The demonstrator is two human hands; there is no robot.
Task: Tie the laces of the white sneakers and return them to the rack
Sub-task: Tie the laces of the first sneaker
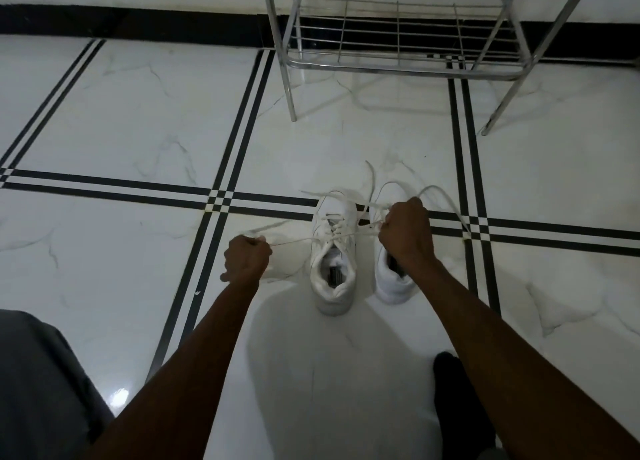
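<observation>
The left hand (246, 257) is curled into a fist and pinches one end of a white lace (294, 241). The lace runs tight from this hand across to the left sneaker (333, 252). The right hand (407, 233) is curled too, and it holds the other end of the lace, which loops up and over the back of the hand. I cannot see the fingertips of either hand, because the backs of the hands face up and hide them.

The two white sneakers stand side by side on the floor (138, 113), toes pointing away from the person. The left sneaker is open at the top, and a dark label shows inside it. The right sneaker (393, 283) is partly hidden under the right hand and wrist, so its laces are hard to make out. More loose lace ends lie on the floor past the toes.

Beyond the sneakers stands a metal rack (398, 40) with a wire shelf. Its top is cut off by the edge of the picture. It stands well apart from the sneakers.

The floor is white with black stripes. A grey trouser leg (41, 383) shows at the bottom left, and a dark foot (457, 407) shows at the bottom right, partly behind the right arm.
</observation>
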